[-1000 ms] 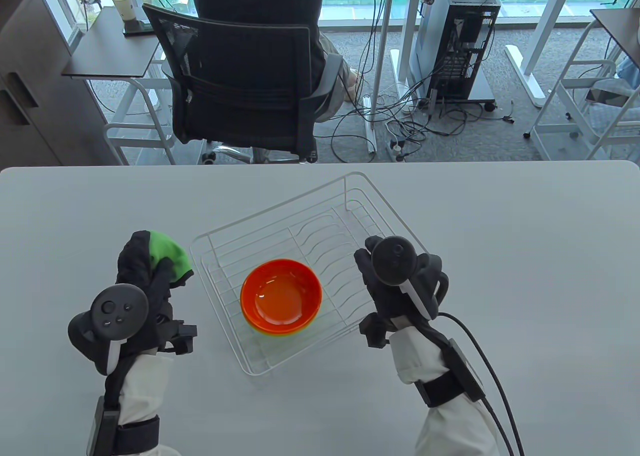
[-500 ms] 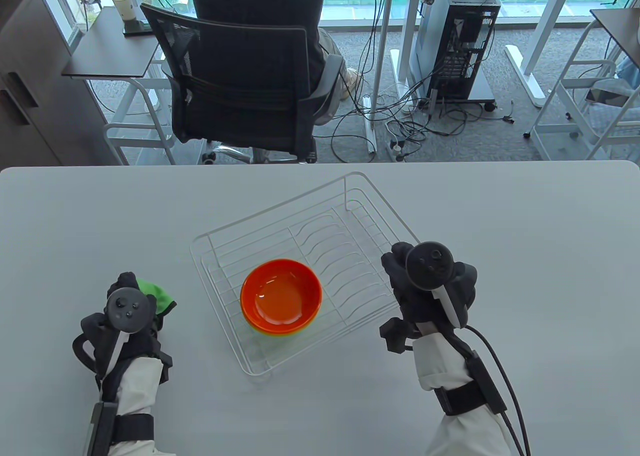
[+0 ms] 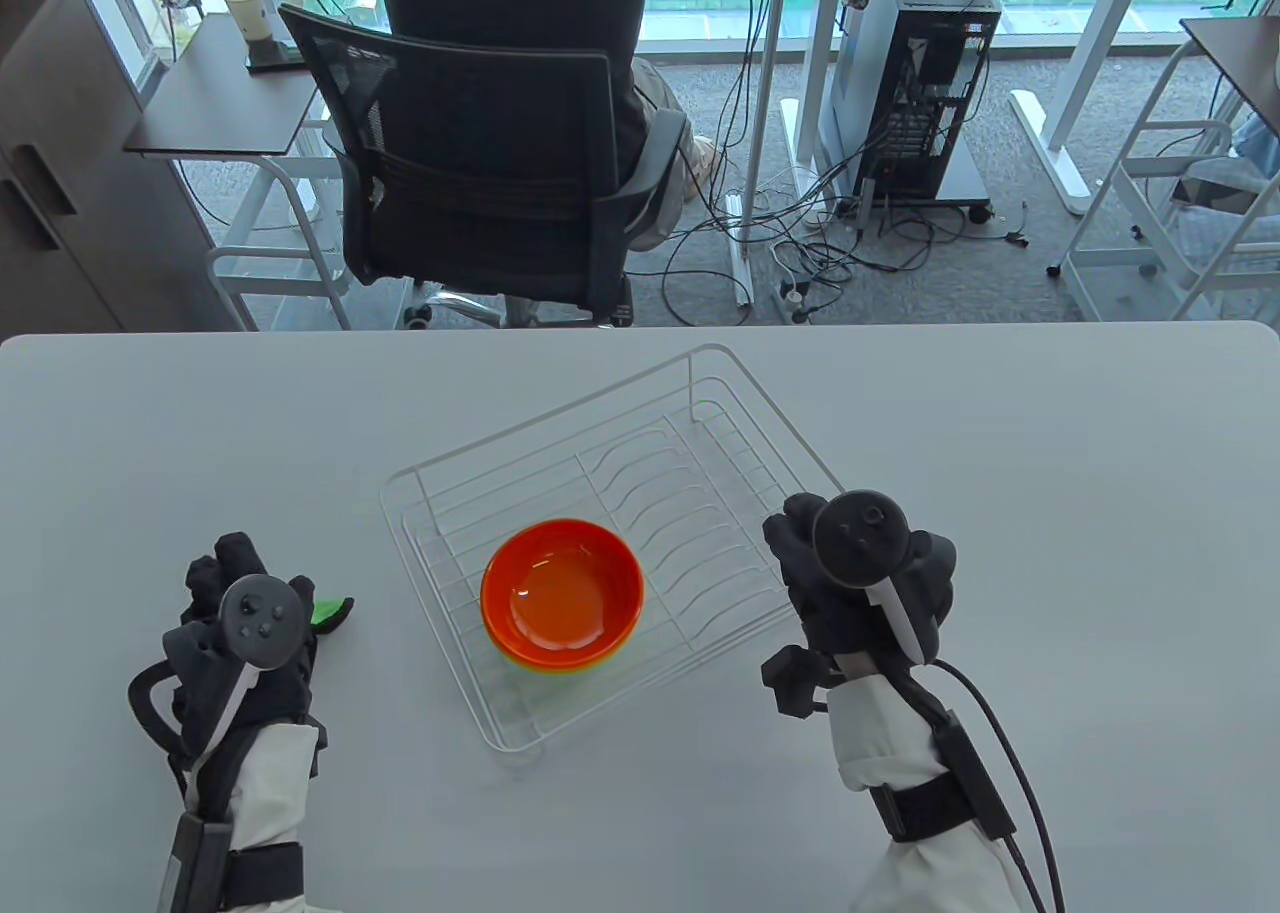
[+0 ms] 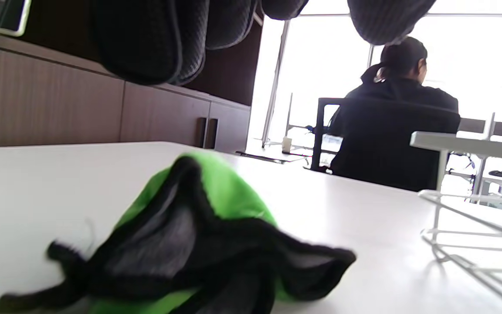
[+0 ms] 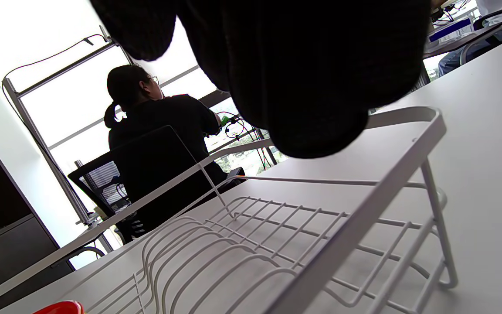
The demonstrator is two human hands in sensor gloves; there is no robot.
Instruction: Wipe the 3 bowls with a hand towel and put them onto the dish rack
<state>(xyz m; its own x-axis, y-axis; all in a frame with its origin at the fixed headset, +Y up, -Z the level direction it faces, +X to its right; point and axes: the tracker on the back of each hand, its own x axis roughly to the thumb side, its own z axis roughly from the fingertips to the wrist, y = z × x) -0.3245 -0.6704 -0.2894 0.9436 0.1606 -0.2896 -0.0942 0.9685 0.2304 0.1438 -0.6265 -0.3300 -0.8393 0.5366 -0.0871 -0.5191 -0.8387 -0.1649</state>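
Resting between the hands, stacked orange bowls (image 3: pixel 562 593) sit in the white wire dish rack (image 3: pixel 700 393) — left hand (image 3: pixel 245 633) relaxed over the crumpled green-and-black towel (image 4: pixel 198 244), right hand (image 3: pixel 850 578) loosely curled, empty.

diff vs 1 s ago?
Left hand drew back toward the near edge and let go of the towel, now lying on the table. Right hand moved right, off the rack. Bowls and rack unchanged.
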